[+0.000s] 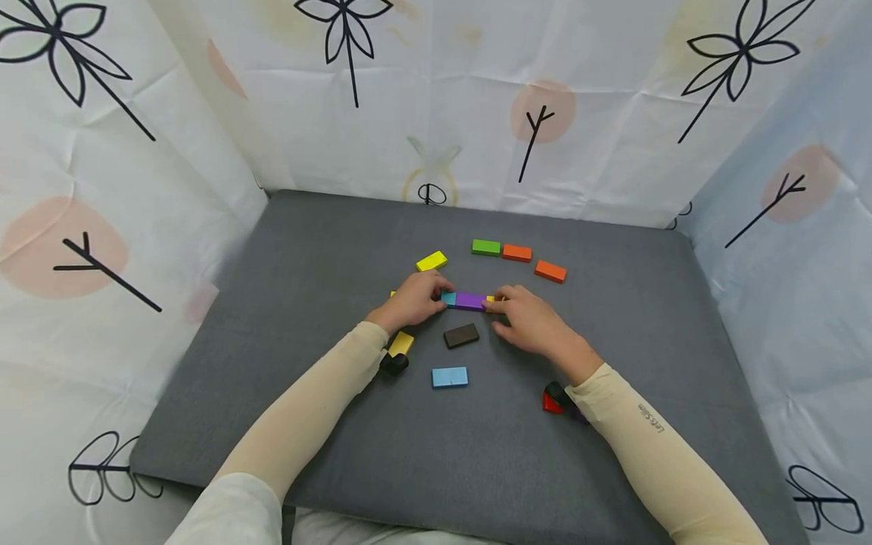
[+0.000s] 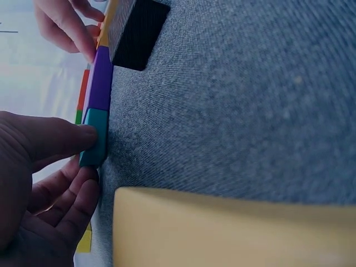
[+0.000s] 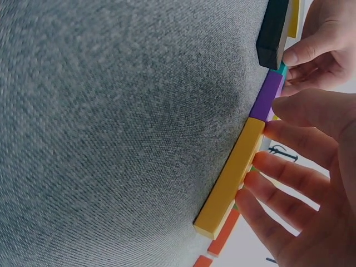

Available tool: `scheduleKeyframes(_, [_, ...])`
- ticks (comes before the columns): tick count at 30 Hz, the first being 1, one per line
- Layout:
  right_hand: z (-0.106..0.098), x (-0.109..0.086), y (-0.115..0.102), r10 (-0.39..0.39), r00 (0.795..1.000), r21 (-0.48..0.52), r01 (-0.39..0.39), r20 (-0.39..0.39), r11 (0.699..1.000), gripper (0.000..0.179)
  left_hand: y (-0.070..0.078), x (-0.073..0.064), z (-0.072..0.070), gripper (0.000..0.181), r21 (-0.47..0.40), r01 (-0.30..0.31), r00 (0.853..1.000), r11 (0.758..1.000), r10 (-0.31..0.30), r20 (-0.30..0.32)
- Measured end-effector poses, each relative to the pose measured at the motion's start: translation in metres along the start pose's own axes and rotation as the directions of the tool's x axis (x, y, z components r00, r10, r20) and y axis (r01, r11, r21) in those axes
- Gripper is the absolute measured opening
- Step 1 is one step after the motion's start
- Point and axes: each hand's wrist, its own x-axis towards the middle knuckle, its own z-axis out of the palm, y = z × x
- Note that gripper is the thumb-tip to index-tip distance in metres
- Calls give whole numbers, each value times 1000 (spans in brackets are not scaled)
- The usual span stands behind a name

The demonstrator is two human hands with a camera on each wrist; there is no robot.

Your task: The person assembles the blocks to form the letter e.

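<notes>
Three blocks lie end to end in a row on the grey table (image 1: 327, 250): teal (image 1: 448, 299), purple (image 1: 470, 301) and golden yellow (image 3: 231, 178). My left hand (image 1: 413, 299) pinches the teal block at the row's left end, thumb on its side and fingers around its outer end. Beside the golden yellow block is my right hand (image 1: 534, 322), its fingers fairly straight and fingertips along the far side. Its thumb lies close to the purple block. From the head view, the right hand hides most of the golden yellow block.
A dark brown block (image 1: 461, 335) and a light blue block (image 1: 450, 377) lie nearer me. Behind the row are yellow (image 1: 432, 261), green (image 1: 486, 247) and two orange blocks (image 1: 550, 272). A pale yellow block (image 1: 402, 344) and a red block (image 1: 552, 403) sit near my wrists.
</notes>
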Motion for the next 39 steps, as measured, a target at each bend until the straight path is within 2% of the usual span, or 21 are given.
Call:
scheduleKeyframes(11, [-5, 2, -1, -18, 1000, 21, 18, 2, 1000, 45, 0, 0, -4, 33, -3, 9, 1000, 1000, -9, -10])
scheduleKeyframes(19, [-7, 4, -2, -3, 1000, 35, 2, 17, 999, 43, 1, -1, -7, 34, -12, 23, 1000, 1000, -23, 0])
scheduleKeyframes(27, [-6, 3, 2, 30, 999, 125, -32, 24, 992, 44, 0, -6, -8, 39, -35, 0, 1000, 999, -1, -6])
scheduleKeyframes(32, [-7, -4, 15, 50, 997, 268, -31, -62, 963, 39, 7, -13, -12, 42, -10, -26, 999, 1000, 26, -28])
scheduleKeyframes(36, [-12, -18, 29, 96, 984, 330, -41, -152, 943, 35, 24, -20, -15, 42, 47, -76, 996, 996, 78, -51])
scheduleKeyframes(39, [-18, -29, 37, 138, 972, 350, -64, -190, 935, 35, 40, -24, -12, 45, 112, -124, 991, 986, 130, -43])
